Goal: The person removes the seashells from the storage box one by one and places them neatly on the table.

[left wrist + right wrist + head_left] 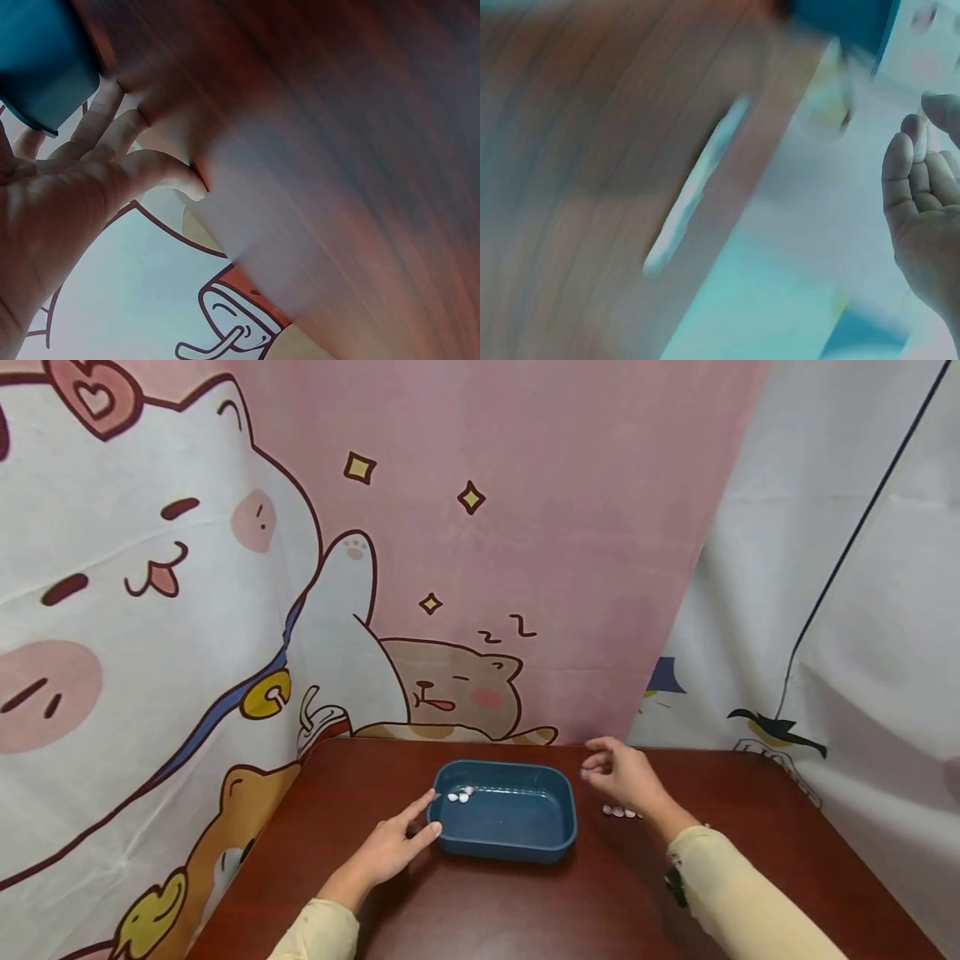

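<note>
A dark blue rectangular tray [498, 856] rests on the table, with several small whitish, shell-like pieces [461, 796] inside at its left end. My left hand [390, 847] touches the tray's left side, its thumb and index finger extended; the left wrist view shows the other fingers loosely spread below a tray corner [49, 82]. To the right of the tray, my right hand [622, 772] is raised above the table. Its thumb and fingertips pinch a small pale piece, mostly hidden by the fingers. Beneath that hand lies a short row of similar pieces [618, 812], blurred into a pale streak in the right wrist view.
The reddish-brown wooden table [495, 910] reaches back to a pink and white cloth [585, 527] printed with cartoon cats. A dark cord [862, 535] appears on the pale cloth at the right.
</note>
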`<state>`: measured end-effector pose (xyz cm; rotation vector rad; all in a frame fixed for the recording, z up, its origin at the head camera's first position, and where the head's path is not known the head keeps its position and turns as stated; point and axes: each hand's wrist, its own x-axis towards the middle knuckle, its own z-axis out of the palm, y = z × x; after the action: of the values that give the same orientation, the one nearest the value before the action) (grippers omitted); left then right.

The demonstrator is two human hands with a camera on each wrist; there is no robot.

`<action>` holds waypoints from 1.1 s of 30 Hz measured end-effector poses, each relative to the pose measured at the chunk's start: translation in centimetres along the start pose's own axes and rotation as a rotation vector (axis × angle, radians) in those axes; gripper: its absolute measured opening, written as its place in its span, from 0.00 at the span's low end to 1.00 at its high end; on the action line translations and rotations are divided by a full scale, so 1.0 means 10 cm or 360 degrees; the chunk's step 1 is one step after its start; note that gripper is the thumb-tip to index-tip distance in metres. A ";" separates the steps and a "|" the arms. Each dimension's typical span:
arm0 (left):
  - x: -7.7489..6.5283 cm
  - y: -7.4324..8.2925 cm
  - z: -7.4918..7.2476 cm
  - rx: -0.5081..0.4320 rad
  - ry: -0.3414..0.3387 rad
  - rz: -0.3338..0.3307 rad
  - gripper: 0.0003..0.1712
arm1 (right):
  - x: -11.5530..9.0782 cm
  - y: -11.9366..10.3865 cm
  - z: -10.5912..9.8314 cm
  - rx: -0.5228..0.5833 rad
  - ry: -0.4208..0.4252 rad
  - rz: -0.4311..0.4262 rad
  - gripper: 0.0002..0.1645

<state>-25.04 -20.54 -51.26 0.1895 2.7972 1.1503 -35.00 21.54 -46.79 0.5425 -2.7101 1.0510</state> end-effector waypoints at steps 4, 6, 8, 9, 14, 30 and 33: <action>0.00 0.00 0.00 0.0011 -0.0015 -0.0017 0.40 | -0.28 0.62 -0.51 -0.0174 -0.0004 0.0203 0.33; 0.00 0.00 0.00 0.0015 -0.0025 -0.0023 0.40 | -0.45 0.90 -0.71 -0.0228 -0.0023 0.0297 0.35; 0.00 0.01 0.00 0.0015 -0.0029 -0.0021 0.41 | -0.61 1.15 -0.86 -0.0248 -0.0037 0.0374 0.37; 0.00 0.01 0.00 0.0016 -0.0029 -0.0019 0.42 | -0.68 1.25 -0.91 -0.0248 -0.0047 0.0407 0.38; 0.00 0.03 -0.01 0.0023 -0.0017 -0.0013 0.42 | -0.90 1.55 -1.00 -0.0276 -0.0091 0.0478 0.39; 0.00 0.02 -0.01 0.0013 0.0000 -0.0045 0.40 | -0.79 1.49 -0.68 -0.0217 -0.0148 0.0380 0.30; 0.00 0.02 0.00 0.0022 -0.0001 -0.0043 0.40 | -0.74 1.44 -0.60 -0.0179 -0.0157 0.0356 0.30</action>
<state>-25.04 -20.36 -51.10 0.1526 2.7991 1.1253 -33.73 37.43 -53.48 0.2844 -2.9491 0.9344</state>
